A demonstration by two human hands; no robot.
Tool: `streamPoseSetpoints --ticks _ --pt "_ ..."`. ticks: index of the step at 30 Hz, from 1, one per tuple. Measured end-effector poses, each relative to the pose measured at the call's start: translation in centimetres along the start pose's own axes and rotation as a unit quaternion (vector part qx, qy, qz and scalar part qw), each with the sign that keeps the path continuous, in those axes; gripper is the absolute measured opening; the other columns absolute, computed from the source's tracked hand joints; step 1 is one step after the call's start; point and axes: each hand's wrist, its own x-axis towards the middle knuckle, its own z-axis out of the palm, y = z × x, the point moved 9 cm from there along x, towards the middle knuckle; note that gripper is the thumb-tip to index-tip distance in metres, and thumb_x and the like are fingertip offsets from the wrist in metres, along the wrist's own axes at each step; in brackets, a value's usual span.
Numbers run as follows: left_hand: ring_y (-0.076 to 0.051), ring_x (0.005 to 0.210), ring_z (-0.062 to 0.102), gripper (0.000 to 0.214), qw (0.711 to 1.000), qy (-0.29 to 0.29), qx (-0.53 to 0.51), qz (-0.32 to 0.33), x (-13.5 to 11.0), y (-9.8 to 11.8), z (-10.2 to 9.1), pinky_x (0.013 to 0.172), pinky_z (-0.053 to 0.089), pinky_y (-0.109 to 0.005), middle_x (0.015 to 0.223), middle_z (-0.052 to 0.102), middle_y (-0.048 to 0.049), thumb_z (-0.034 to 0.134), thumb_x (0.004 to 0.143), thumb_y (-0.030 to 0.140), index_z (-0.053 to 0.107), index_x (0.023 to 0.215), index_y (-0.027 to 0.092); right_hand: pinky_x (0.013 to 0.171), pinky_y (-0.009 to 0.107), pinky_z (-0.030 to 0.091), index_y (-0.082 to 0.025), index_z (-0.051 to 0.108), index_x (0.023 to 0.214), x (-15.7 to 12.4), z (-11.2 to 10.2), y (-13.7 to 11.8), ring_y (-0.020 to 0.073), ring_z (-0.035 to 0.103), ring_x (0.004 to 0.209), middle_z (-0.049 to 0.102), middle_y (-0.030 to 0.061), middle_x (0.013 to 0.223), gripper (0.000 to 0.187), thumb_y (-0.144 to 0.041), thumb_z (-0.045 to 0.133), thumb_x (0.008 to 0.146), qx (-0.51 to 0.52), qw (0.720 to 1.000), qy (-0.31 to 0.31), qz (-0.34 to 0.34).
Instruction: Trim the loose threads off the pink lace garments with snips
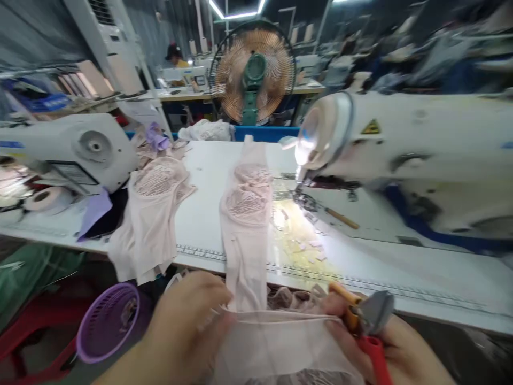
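My left hand (188, 326) is closed on the edge of a pale pink garment piece (276, 342) stretched across my lap below the table edge. My right hand (385, 347) pinches the other end of that fabric and also grips a small thread snipper (366, 321) with orange and red handles and a grey blade. A strip of joined pink lace bra cups (245, 214) runs from my hands up over the white table (208, 214) toward the lit needle area (300, 184) of the sewing machine (420, 149).
A second pile of pink lace cups (154, 208) hangs over the table's left front edge. A purple basket (108, 321) sits low at left. Another sewing machine (76, 152) stands at left, a fan (252, 72) behind the table, a person far back.
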Motion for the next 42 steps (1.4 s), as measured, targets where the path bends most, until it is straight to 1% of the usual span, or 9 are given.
streamPoseSetpoints --ticks 3,6,12,14,20,23,27,31,42 --pt "-0.021 0.077 0.067 0.022 0.987 -0.086 -0.030 0.135 1.2 4.8 5.0 0.068 0.054 -0.029 0.090 0.070 -0.0101 0.060 0.080 0.019 0.063 0.101 0.016 0.053 0.024 0.047 -0.026 0.059 0.090 0.3 0.3 -2.0 0.0180 0.058 0.069 0.059 -0.0011 0.078 0.006 -0.031 0.056 0.088 0.009 1.000 0.005 -0.007" --pt "-0.018 0.066 0.064 0.011 0.979 -0.125 -0.082 0.140 2.1 5.4 8.9 0.059 0.051 -0.026 0.075 0.067 -0.0084 0.053 0.082 0.019 0.063 0.085 0.015 0.058 0.025 0.045 -0.025 0.058 0.086 0.6 0.6 -2.8 0.0156 0.052 0.064 0.056 -0.0032 0.075 0.004 -0.027 0.061 0.084 0.050 0.999 0.000 -0.004" --pt "-0.010 0.054 0.050 0.017 0.949 -0.240 -0.193 -0.067 2.2 1.9 11.9 0.050 0.037 -0.018 0.059 0.052 0.0010 0.051 0.079 0.018 0.048 0.062 0.017 0.061 0.023 0.042 -0.023 0.055 0.083 1.1 1.2 -1.4 0.0142 0.047 0.068 0.051 -0.0036 0.076 0.009 -0.029 0.060 0.087 0.145 0.988 -0.026 0.037" --pt "-0.010 0.055 0.048 0.012 0.939 -0.252 -0.209 -0.105 2.0 1.4 12.0 0.051 0.038 -0.019 0.061 0.051 0.0014 0.052 0.078 0.018 0.049 0.067 0.018 0.058 0.023 0.039 -0.023 0.055 0.082 1.2 1.7 -0.9 0.0133 0.044 0.065 0.049 -0.0042 0.074 0.010 -0.028 0.062 0.086 0.168 0.983 -0.038 0.058" --pt "-0.014 0.074 0.059 0.011 0.958 -0.145 -0.248 0.022 3.2 3.2 10.0 0.067 0.047 -0.023 0.086 0.057 -0.0056 0.050 0.078 0.008 0.048 0.075 0.019 0.061 0.025 0.041 -0.023 0.053 0.087 1.5 1.7 -0.8 0.0155 0.046 0.069 0.050 -0.0021 0.081 0.019 -0.038 0.065 0.084 0.166 0.982 -0.057 0.065" --pt "-0.015 0.077 0.059 0.015 0.945 -0.153 -0.288 -0.029 3.3 2.4 9.8 0.068 0.048 -0.022 0.087 0.059 -0.0068 0.048 0.080 0.009 0.042 0.071 0.019 0.063 0.032 0.042 -0.022 0.045 0.083 2.2 0.7 -1.6 0.0208 0.047 0.073 0.050 0.0024 0.085 0.031 -0.045 0.065 0.078 -0.023 0.995 -0.101 -0.003" --pt "-0.017 0.076 0.059 0.016 0.933 -0.149 -0.315 -0.086 3.4 1.3 9.2 0.064 0.047 -0.024 0.085 0.061 -0.0106 0.046 0.084 0.015 0.041 0.069 0.018 0.054 0.030 0.030 -0.024 0.032 0.070 2.9 0.3 -0.7 0.0184 0.040 0.061 0.047 -0.0005 0.072 0.033 -0.035 0.062 0.074 -0.263 0.952 -0.159 -0.009" --pt "-0.016 0.072 0.055 0.016 0.931 -0.120 -0.323 -0.120 3.5 0.5 8.8 0.062 0.044 -0.024 0.082 0.059 -0.0102 0.051 0.081 0.018 0.043 0.068 0.018 0.056 0.030 0.030 -0.024 0.033 0.071 2.8 0.9 0.2 0.0188 0.043 0.062 0.049 -0.0001 0.074 0.030 -0.033 0.062 0.071 -0.292 0.933 -0.209 0.026" --pt "-0.016 0.074 0.052 0.019 0.895 -0.105 -0.385 -0.199 3.0 -0.8 9.4 0.067 0.043 -0.026 0.082 0.056 -0.0085 0.058 0.080 0.025 0.046 0.067 0.016 0.050 0.028 0.025 -0.025 0.027 0.062 3.2 1.5 0.6 0.0172 0.038 0.054 0.050 0.0001 0.064 0.035 -0.035 0.061 0.066 -0.322 0.918 -0.229 0.036"
